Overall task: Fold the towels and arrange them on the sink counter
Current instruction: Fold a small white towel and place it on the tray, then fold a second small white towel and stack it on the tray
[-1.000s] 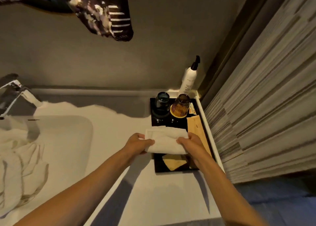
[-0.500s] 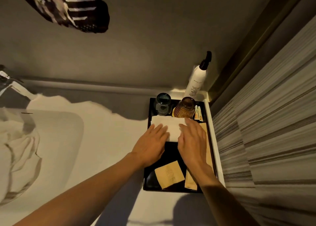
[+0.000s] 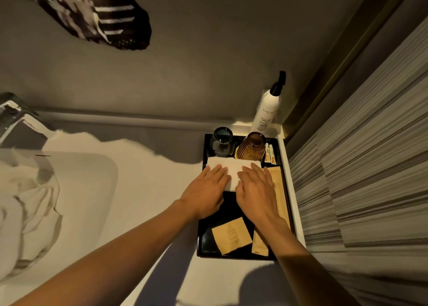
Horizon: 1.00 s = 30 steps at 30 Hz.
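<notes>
A small folded white towel (image 3: 231,169) lies on the black tray (image 3: 208,240) at the right end of the white counter (image 3: 148,189), just in front of two glasses. My left hand (image 3: 206,189) rests flat on the towel's left part, fingers spread. My right hand (image 3: 257,187) lies flat on its right part. Both palms press down and neither grips it. A heap of loose white towels (image 3: 23,203) fills the sink basin (image 3: 102,171) at the left.
On the tray stand a blue-grey glass (image 3: 221,141) and an amber ribbed glass (image 3: 251,147), with tan sachets (image 3: 231,235) at the front. A white pump bottle (image 3: 266,111) stands in the back corner. A striped wall (image 3: 359,189) borders the right, a tap (image 3: 16,118) the far left.
One second ago both hands held the folded towel above the tray. They set it down behind the sachets and now lie flat on it, barely shifted since half a second ago.
</notes>
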Motion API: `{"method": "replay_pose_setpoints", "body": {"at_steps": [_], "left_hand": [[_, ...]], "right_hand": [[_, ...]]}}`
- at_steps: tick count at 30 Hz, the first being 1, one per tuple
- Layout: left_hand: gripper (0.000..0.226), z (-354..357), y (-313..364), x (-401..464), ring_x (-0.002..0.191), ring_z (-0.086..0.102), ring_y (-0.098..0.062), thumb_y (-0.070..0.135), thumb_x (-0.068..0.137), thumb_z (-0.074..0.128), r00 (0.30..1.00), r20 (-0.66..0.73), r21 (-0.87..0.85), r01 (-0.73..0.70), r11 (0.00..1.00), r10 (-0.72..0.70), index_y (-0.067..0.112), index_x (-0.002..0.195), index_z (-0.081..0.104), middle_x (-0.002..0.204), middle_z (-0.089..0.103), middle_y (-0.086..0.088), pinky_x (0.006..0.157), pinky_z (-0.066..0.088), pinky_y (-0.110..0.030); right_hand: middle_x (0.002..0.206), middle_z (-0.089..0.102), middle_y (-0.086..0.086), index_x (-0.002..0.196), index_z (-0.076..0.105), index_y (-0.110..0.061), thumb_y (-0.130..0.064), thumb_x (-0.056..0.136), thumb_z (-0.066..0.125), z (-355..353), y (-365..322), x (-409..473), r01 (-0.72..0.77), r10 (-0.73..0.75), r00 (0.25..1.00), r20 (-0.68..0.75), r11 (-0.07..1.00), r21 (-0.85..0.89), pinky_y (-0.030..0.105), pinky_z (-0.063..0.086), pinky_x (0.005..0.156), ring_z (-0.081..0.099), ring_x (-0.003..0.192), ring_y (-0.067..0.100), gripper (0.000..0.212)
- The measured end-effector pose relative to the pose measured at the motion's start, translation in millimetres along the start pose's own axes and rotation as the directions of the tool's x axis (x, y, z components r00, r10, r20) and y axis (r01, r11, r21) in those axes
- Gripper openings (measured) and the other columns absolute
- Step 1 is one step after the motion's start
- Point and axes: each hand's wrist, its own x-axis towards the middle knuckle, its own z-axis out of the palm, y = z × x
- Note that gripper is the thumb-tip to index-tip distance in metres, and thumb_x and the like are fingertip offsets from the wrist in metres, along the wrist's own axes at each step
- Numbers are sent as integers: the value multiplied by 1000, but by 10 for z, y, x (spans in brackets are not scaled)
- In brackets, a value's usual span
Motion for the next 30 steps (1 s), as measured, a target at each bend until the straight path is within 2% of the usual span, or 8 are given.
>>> {"method": "replay_pose_setpoints", "body": {"at_steps": [3,8,13,17,21,25,27,30], "left_hand": [[61,-98,-70,-91,147,26,-28,26,92,56,996,-85,-34,-34,999,31,10,147,37,157,34,-12,123,14,-39],[39,-330,-427,-476,125,51,-29,25,90,58,986,-164,-63,-18,998,8,11,127,57,134,56,-12,112,37,-43],[35,-546,-1341,-1419,113,55,-28,26,94,54,942,-233,-80,228,970,-241,13,126,56,129,59,-10,100,46,-38],[45,-562,-2222,-2498,118,53,-29,15,89,52,844,-229,-144,463,874,-485,11,134,52,131,58,-10,102,42,-36],[37,-235,-2800,-3475,113,54,-28,17,92,49,737,-118,-198,639,743,-665,12,129,54,125,60,-9,94,43,-36],[30,236,-3341,-4217,107,53,-27,30,94,48,649,101,-161,759,631,-754,13,117,56,118,60,-8,89,43,-35],[45,394,-3552,-4447,111,53,-27,46,91,50,621,164,-151,784,602,-767,13,121,53,121,56,-6,91,43,-37],[66,576,-3763,-4617,120,50,-28,58,86,54,575,245,-158,818,553,-781,13,133,45,132,50,-6,97,42,-40]], "right_hand": [[119,68,7,113,68,-10,-17,89,49,-106,-73,8,-13,16,995,-96,999,35,47,30,116,50,128,26,31],[117,68,3,109,69,-14,-18,89,53,-286,-719,226,89,-79,989,-127,993,72,42,33,114,51,125,21,26],[109,70,5,108,70,-13,-15,85,56,-305,-1852,550,222,-212,971,-114,970,93,43,40,105,56,118,27,27],[108,71,8,109,70,-10,-13,82,60,-155,-2991,678,327,-319,944,-90,938,114,43,42,100,59,114,30,29],[116,69,7,120,64,-13,-21,88,54,245,-4061,436,373,-392,919,47,901,222,37,48,90,62,106,26,34],[124,61,8,133,51,-14,-27,93,47,961,-4880,43,331,-417,850,324,898,289,38,47,86,57,110,27,42],[124,59,9,130,49,-13,-32,95,44,1260,-5207,-56,245,-375,819,435,913,326,38,47,85,56,109,28,40],[116,59,11,116,49,-10,-47,92,45,1663,-5678,-115,-22,-194,750,633,948,317,38,49,83,58,103,30,44]]}}
